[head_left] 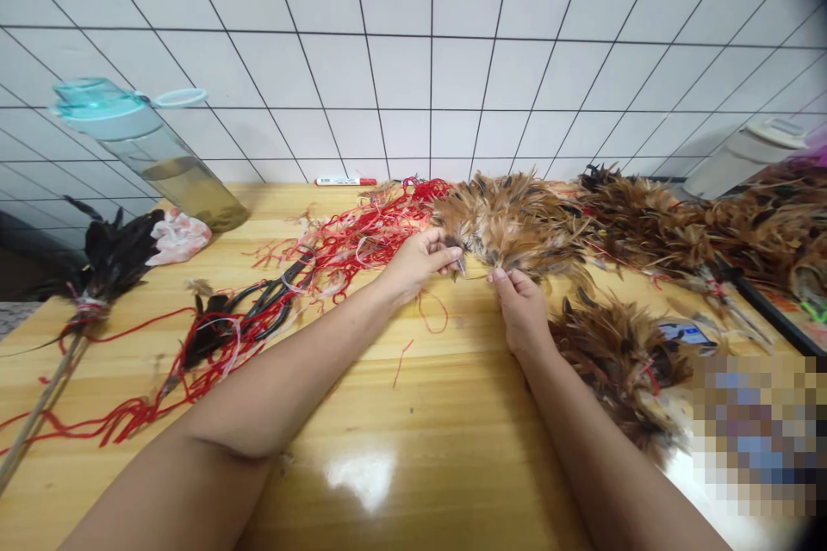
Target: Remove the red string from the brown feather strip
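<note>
Both hands are meeting over the middle of the bench [413, 465]. Your left hand [413, 265] is pinching a small dark feather [453, 243], thumb pressing on forefinger with no gap showing. Your right hand [522, 306] is bringing thumb and forefinger together in a matching pinch; whether anything thin is lying between them, you cannot tell from this view. The feather is sitting at the left fingertips, just on your side of the brown plumage [517, 219].

For sound handling, you should be gripping the feather low on its shaft, leaving the vane uncrushed. You should be holding both wrists low and steady, and keeping the red threads [388, 232] out of the gap between your fingertips, since loose strands are likely to snag.

On materials: the plumage is spreading in soft, glossy, pointed layers, tan to dark. A smaller brown bunch [600, 340] is lying beside your right forearm, looking equally loose. The threads are tangling in a limp heap, partly covering the black scissors [277, 301]. At far left, a black plume [116, 254] is bristling stiffly from a slim stick [48, 400]. The bench is showing smooth, pale, glossy wood grain.
</note>
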The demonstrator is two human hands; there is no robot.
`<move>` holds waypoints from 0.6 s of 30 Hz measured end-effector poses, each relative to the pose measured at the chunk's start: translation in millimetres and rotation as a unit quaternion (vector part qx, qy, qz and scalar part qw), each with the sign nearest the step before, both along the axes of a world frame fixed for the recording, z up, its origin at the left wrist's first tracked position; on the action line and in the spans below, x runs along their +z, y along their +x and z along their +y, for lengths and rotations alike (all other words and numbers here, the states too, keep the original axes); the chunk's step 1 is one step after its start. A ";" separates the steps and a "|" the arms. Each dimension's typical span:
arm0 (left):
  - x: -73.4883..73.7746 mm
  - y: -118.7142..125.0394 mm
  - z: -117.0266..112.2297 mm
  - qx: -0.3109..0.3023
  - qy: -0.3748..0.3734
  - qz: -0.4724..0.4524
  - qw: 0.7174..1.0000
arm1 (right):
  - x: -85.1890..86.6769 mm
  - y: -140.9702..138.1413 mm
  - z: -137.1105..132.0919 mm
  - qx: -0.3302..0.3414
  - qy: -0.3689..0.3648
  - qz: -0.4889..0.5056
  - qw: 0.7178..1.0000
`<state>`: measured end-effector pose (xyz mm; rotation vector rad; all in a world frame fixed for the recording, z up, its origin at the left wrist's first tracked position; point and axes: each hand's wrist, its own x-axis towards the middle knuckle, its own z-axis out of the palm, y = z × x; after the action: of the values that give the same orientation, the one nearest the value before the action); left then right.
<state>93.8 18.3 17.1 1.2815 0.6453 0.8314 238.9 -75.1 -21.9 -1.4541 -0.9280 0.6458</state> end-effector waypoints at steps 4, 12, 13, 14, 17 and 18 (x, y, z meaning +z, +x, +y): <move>0.5 6.3 -10.8 -0.020 0.019 0.036 0.999 | 0.8 -1.9 0.1 0.007 -0.018 -0.024 1.000; -7.3 7.9 -16.0 0.029 0.192 0.140 0.971 | 2.4 -3.3 2.0 0.037 -0.015 -0.091 0.995; -7.8 7.8 -17.2 0.037 0.209 0.145 0.966 | 1.8 -3.7 2.2 0.044 -0.014 -0.083 0.995; -8.1 8.1 -18.6 0.039 0.221 0.147 0.963 | 1.0 -4.0 2.5 0.053 -0.012 -0.076 0.996; -7.5 9.6 -22.2 0.019 0.224 0.132 0.965 | -1.4 -3.3 2.7 0.066 -0.019 -0.089 0.994; -6.9 10.0 -21.9 0.012 0.215 0.123 0.969 | -2.0 -2.6 2.6 0.059 -0.021 -0.105 0.992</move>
<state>103.7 -3.6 10.1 1.7940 0.6994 0.8697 236.3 -72.5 -23.9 -1.5345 -1.1782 0.6102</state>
